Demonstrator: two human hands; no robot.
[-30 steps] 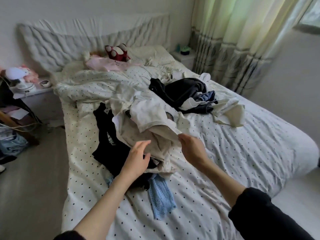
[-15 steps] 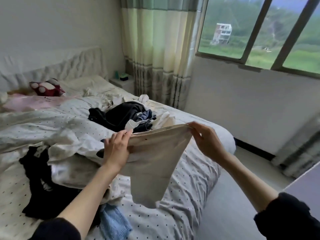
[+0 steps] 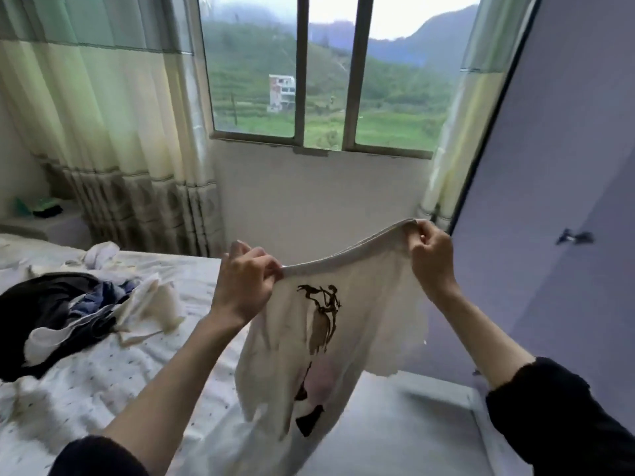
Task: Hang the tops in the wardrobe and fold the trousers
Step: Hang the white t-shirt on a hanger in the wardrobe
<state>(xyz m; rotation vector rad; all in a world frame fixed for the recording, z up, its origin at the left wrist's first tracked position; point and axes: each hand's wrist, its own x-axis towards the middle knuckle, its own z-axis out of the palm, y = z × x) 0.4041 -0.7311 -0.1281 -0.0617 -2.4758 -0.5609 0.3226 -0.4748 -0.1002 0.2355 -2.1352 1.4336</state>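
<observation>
- Cream top (image 3: 343, 324), printed with a dark figure, is held up in the air in front of the window (image 3: 323, 80), above the near edge of the bed (image 3: 171, 365).
- Its upper edge, a ribbed band, is stretched between the two hands; the rest hangs freely downward, so the long axis of the garment runs roughly vertical while the held edge slopes up toward the right.
- The left hand (image 3: 245, 283) is clenched on the lower end of that edge, the cloth being pinched between thumb and curled fingers.
- The right hand (image 3: 431, 254) is clenched on the higher end, the band being bunched inside its grip.
- The purple wardrobe door (image 3: 567, 166), with a small handle (image 3: 574, 238), stands just to the right; the right hand is the nearer one to it, and the top lies between the hands and slightly left of the door.
- No hanger is visible, so one is judged to be needed before the top can be hung.
- The coming move is judged to turn on carrying the top rightward, with the right hand leading.
- A pile of dark and pale clothes (image 3: 68, 314) is left on the bed, well to the left of the hands; whether trousers are among them cannot be told.
- Most of the task is judged to remain undone.
</observation>
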